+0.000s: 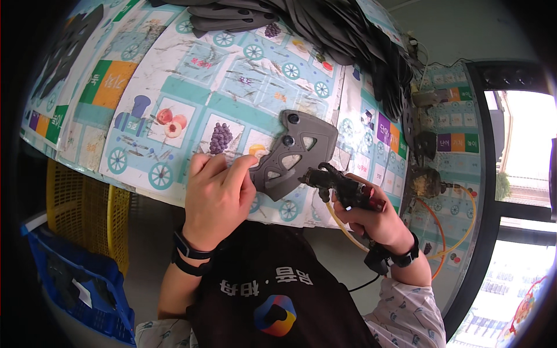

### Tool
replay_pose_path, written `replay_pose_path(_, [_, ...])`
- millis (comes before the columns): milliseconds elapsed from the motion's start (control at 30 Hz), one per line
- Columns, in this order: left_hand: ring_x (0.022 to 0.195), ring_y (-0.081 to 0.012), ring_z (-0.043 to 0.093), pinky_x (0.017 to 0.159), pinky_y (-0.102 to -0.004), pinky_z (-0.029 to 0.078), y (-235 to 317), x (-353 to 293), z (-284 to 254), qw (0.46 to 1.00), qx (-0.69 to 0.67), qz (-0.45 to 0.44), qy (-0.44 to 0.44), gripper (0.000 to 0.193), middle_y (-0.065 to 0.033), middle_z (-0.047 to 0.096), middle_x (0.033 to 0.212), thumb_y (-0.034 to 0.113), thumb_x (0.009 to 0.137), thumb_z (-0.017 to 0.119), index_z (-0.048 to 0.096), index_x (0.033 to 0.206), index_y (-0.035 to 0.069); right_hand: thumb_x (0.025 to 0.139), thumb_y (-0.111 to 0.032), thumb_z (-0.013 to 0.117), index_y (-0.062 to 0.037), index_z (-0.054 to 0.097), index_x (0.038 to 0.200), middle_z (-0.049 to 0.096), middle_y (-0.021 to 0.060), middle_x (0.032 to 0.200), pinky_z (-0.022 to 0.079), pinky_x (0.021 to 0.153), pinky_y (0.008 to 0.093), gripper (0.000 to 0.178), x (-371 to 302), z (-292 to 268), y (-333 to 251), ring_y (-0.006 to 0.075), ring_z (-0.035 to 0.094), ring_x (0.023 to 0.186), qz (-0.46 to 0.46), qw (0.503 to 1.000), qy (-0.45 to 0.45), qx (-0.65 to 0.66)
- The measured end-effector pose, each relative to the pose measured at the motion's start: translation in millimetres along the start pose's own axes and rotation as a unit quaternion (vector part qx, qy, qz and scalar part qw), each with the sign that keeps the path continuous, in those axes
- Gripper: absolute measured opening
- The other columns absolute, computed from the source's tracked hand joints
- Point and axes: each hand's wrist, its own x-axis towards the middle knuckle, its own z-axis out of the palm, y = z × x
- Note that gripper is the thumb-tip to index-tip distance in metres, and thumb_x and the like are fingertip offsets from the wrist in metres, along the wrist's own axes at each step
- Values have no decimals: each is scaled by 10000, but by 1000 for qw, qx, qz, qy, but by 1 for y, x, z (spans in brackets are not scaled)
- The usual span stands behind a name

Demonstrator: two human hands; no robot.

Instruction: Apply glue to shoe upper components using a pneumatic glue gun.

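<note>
A flat grey panel (318,134) with triangular cut-outs and two dark round spots lies on the printed table covering. My left hand (219,194) is at its lower left corner, thumb and index finger closed on the edge, the other fingers curled. In my right hand (377,217) is a dark, stained spray gun (342,188), fingers wrapped round its handle. Its nozzle end sits close to the panel's lower right edge; whether they touch I cannot tell. A yellowish hose (341,223) runs down from the gun.
A heap of similar grey pieces (342,32) covers the table's far side, with more dark pieces (68,49) at far left. Below the left edge stand a yellow basket (81,211) and a blue crate (87,278). Orange and yellow hoses (444,232) hang at right beside a window frame (490,191).
</note>
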Motion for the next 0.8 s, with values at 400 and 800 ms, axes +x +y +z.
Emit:
replay_pose_path(400, [711, -218, 579, 772, -382, 390, 0, 0, 0, 1000, 6, 1, 1, 282, -3, 572, 624, -28, 832, 707, 685, 1088, 86, 858, 37, 689, -19, 621, 1226, 665, -11, 898, 375, 518, 209, 379, 2, -11, 4, 32, 519, 633, 8, 999, 37, 24])
replay_pose_path(800, [715, -216, 584, 774, -378, 393, 0, 2, 1, 1000, 10, 0, 0, 285, -1, 581, 637, -33, 828, 707, 691, 1088, 82, 806, 52, 624, -23, 627, 1132, 621, -6, 815, 341, 502, 230, 335, 11, -22, 2, 48, 468, 576, -24, 997, 55, 43])
